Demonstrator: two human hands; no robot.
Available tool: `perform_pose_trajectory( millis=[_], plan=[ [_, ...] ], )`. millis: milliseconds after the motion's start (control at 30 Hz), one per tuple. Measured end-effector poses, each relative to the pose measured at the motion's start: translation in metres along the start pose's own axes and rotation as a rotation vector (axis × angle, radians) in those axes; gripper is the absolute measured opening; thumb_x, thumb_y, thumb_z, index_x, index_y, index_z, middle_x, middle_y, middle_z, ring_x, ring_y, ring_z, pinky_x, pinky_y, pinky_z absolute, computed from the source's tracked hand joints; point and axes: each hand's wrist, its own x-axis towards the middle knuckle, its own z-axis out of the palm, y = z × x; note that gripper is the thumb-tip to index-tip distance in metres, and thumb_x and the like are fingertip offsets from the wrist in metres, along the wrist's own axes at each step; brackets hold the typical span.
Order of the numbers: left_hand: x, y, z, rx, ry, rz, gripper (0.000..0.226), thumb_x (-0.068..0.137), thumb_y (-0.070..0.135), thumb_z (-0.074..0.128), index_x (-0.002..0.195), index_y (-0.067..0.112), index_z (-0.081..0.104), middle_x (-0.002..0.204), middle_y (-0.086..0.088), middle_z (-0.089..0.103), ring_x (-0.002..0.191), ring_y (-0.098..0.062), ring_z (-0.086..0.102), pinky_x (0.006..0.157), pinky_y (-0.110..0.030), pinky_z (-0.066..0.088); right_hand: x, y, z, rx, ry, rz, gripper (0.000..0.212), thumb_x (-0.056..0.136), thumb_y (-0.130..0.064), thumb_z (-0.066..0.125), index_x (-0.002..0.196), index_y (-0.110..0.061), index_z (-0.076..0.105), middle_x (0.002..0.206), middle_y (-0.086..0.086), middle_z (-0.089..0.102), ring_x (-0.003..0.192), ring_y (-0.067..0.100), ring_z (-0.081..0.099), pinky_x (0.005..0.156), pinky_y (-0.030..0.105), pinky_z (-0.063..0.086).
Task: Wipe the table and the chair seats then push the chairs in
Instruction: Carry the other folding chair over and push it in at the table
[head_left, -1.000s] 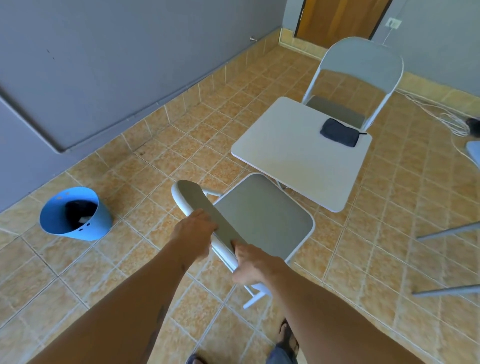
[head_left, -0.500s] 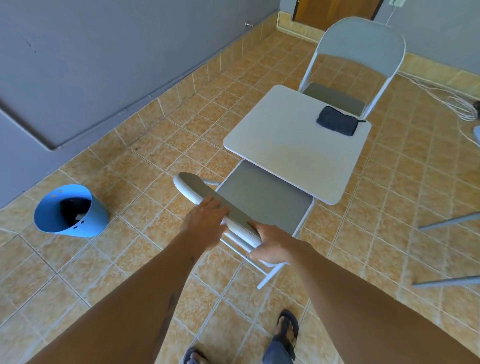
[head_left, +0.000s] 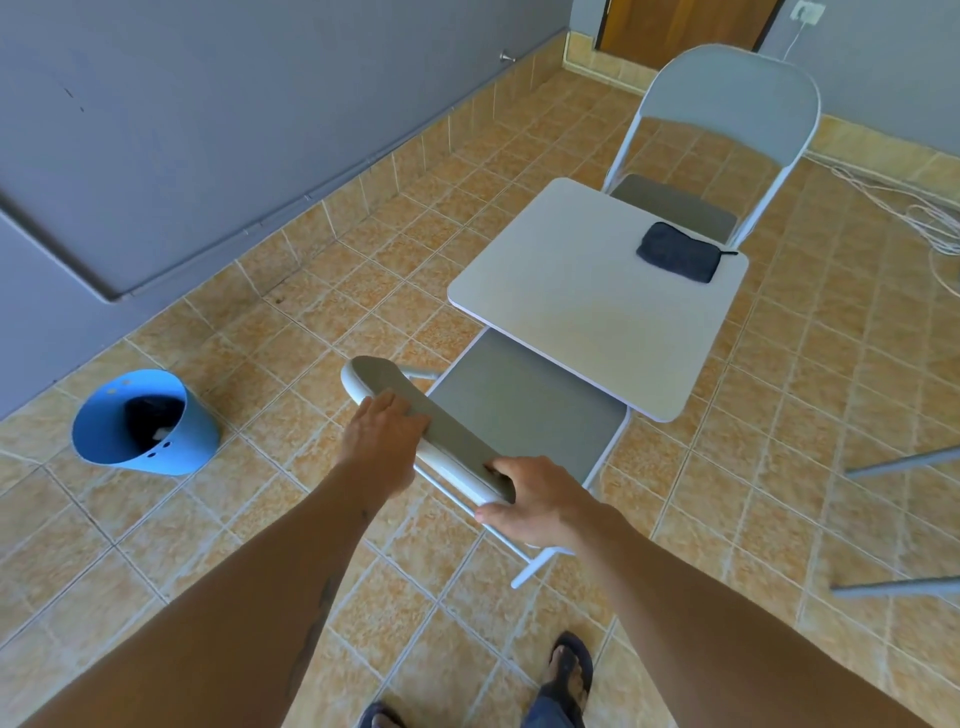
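Note:
A small white square table (head_left: 582, 306) stands on the tiled floor with a dark folded cloth (head_left: 678, 252) near its far right corner. The near grey folding chair (head_left: 519, 410) has the front of its seat under the table's near edge. My left hand (head_left: 382, 439) and my right hand (head_left: 532, 499) both grip the top of its backrest (head_left: 441, 434). A second grey folding chair (head_left: 727, 130) stands on the far side, its seat partly under the table.
A blue bucket (head_left: 143, 423) with a dark cloth inside sits on the floor at left, near the grey wall. White cables (head_left: 919, 213) lie on the floor at far right. Two grey legs (head_left: 898, 462) of other furniture reach in from the right edge. My sandalled feet (head_left: 569, 670) are at the bottom.
Both hands have pushed the near chair forward, and its seat has slid partly under the table. The view has moved forward with it.

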Motion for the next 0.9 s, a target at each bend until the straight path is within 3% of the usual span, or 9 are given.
perform_pose_trajectory(
  millis=[200, 367, 533, 733, 900],
  plan=[
    [0.004, -0.006, -0.005, 0.032, -0.051, 0.048, 0.051, 0.086, 0.029, 0.068, 0.135, 0.032, 0.054, 0.132, 0.006, 0.056, 0.131, -0.020, 0.041, 0.113, -0.039, 0.029, -0.007, -0.004, 0.001, -0.020, 0.015, -0.021, 0.046, 0.078, -0.053, 0.063, 0.116, -0.028, 0.059, 0.099, -0.004, 0.069, 0.085, 0.020, 0.066, 0.076, 0.037, 0.057],
    [-0.004, 0.001, -0.003, -0.028, -0.041, 0.043, 0.045, 0.091, 0.033, 0.062, 0.135, 0.032, 0.054, 0.133, 0.006, 0.056, 0.133, -0.020, 0.040, 0.113, -0.037, 0.030, -0.013, 0.005, 0.000, 0.003, 0.006, -0.001, 0.035, 0.074, -0.052, 0.067, 0.100, -0.029, 0.063, 0.085, -0.010, 0.068, 0.075, 0.014, 0.065, 0.067, 0.032, 0.055],
    [-0.007, -0.015, -0.001, -0.067, -0.036, 0.045, 0.046, 0.093, 0.036, 0.060, 0.138, 0.033, 0.052, 0.138, 0.008, 0.053, 0.137, -0.018, 0.036, 0.114, -0.034, 0.028, -0.010, -0.005, 0.006, 0.000, 0.043, 0.003, 0.029, 0.070, -0.049, 0.065, 0.088, -0.027, 0.062, 0.074, -0.007, 0.065, 0.067, 0.017, 0.063, 0.063, 0.035, 0.055],
    [-0.011, 0.000, -0.001, -0.090, -0.039, 0.056, 0.047, 0.091, 0.028, 0.061, 0.138, 0.028, 0.052, 0.134, 0.005, 0.056, 0.132, -0.019, 0.040, 0.111, -0.033, 0.031, -0.023, 0.007, 0.012, 0.066, 0.080, 0.057, 0.048, 0.070, -0.057, 0.062, 0.111, -0.032, 0.063, 0.090, -0.011, 0.069, 0.080, 0.014, 0.066, 0.074, 0.038, 0.057],
    [-0.018, -0.007, -0.003, -0.237, 0.061, -0.041, 0.047, 0.089, 0.026, 0.063, 0.135, 0.029, 0.053, 0.142, 0.005, 0.050, 0.137, -0.019, 0.036, 0.112, -0.035, 0.029, -0.023, -0.006, 0.018, 0.009, 0.167, 0.008, 0.058, 0.077, -0.052, 0.062, 0.128, -0.023, 0.056, 0.122, 0.001, 0.063, 0.110, 0.024, 0.060, 0.092, 0.043, 0.051]
  ],
)
